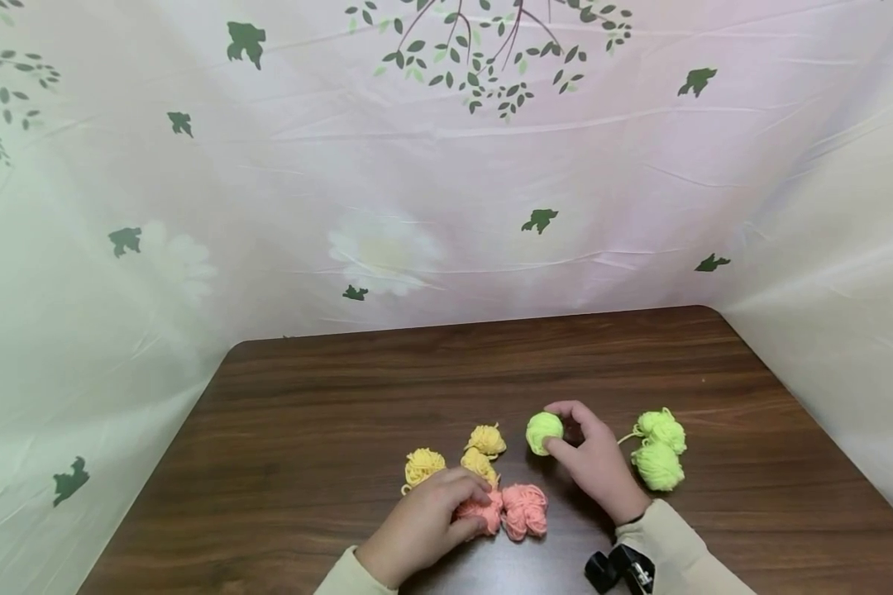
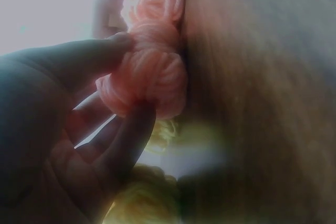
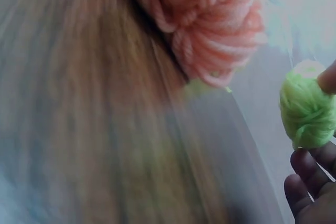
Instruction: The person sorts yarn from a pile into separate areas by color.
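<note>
In the head view my left hand (image 1: 435, 521) pinches a ball of pink yarn (image 2: 152, 82) between thumb and fingers. A second pink yarn ball (image 1: 524, 511) lies against it on the right. My right hand (image 1: 599, 463) holds a small ball of bright green yarn (image 1: 545, 433) by its right side; the right wrist view shows the thumb on this green ball with fingers beneath. Several yellow yarn balls (image 1: 424, 468) sit just beyond my left hand, one partly covered by it. Behind the right wrist are two more green yarn balls (image 1: 659, 465), with a loose strand trailing left.
Everything rests on a dark wood table (image 1: 327, 397). A pale cloth (image 1: 446, 182) with printed leaves and flowers hangs behind and at both sides. A black device (image 1: 621, 570) is at the right wrist, by the cream sleeve.
</note>
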`<state>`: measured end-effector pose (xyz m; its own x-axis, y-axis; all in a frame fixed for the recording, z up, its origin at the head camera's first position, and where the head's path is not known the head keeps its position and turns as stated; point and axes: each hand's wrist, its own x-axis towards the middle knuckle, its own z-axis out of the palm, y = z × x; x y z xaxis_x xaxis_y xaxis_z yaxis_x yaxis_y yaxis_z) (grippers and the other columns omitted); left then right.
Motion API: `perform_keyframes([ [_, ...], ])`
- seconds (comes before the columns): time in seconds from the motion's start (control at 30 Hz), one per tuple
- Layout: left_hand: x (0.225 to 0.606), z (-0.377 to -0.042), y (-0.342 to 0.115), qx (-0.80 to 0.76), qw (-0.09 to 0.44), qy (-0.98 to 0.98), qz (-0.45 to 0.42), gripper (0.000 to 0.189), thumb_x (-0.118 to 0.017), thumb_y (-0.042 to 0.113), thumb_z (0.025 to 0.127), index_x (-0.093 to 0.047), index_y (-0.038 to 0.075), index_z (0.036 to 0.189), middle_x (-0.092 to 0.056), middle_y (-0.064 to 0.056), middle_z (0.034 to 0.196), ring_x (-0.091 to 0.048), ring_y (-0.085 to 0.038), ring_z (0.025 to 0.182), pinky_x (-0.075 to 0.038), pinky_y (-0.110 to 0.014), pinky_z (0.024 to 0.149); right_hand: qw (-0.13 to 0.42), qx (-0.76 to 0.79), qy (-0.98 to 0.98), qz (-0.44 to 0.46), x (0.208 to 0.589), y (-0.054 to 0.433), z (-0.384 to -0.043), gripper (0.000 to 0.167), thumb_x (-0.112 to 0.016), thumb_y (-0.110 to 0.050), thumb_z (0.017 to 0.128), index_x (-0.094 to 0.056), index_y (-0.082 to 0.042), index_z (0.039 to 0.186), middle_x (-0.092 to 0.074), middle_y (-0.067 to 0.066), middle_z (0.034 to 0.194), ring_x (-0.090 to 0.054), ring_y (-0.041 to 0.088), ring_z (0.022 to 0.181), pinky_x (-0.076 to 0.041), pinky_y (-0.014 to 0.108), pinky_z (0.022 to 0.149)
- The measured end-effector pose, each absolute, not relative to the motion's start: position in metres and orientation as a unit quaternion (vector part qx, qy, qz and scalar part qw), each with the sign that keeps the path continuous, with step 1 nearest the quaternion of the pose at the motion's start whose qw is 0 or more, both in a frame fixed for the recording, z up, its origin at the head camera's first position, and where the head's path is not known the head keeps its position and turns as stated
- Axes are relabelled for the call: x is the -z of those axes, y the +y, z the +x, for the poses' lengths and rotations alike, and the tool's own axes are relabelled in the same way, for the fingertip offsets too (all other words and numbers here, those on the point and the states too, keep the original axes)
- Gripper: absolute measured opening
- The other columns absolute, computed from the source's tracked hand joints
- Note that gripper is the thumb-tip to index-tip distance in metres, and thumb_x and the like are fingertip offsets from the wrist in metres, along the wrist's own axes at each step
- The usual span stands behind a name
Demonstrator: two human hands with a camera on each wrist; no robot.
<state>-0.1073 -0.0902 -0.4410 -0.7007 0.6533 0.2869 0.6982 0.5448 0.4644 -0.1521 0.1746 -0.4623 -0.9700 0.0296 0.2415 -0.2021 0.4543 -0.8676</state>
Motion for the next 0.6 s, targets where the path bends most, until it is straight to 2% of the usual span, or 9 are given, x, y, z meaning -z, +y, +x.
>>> perform_keyframes([
  [0.27, 0.44, -0.107, -0.09, 0.278, 0.039, -0.881, -0.381, 0.012, -0.076, 0.02, 0.09, -0.07, 0.019, 0.101, -0.067, 0.01, 0.111, -0.061, -0.004, 0.106, -0.05, -0.023, 0.091, 0.136, -0.529, -0.835, 0.064, 0.456, 0.175, -0.15, 0.037, -0.064, 0.008, 0.077, -0.065, -0.006, 0.111, -0.067, 0.006, 0.104, -0.059, 0.013, 0.09, -0.049, 0.024, 0.077],
  [0.6, 0.442, -0.107, -0.091, 0.278, 0.045, -0.882, -0.378, 0.012, -0.076, 0.021, 0.09, -0.07, 0.019, 0.1, -0.067, 0.011, 0.108, -0.061, -0.004, 0.103, -0.05, -0.023, 0.091, 0.163, -0.544, -0.819, 0.081, 0.448, 0.18, -0.148, 0.036, -0.062, 0.013, 0.074, -0.067, -0.004, 0.106, -0.067, 0.007, 0.1, -0.057, 0.011, 0.084, -0.047, 0.021, 0.07],
])
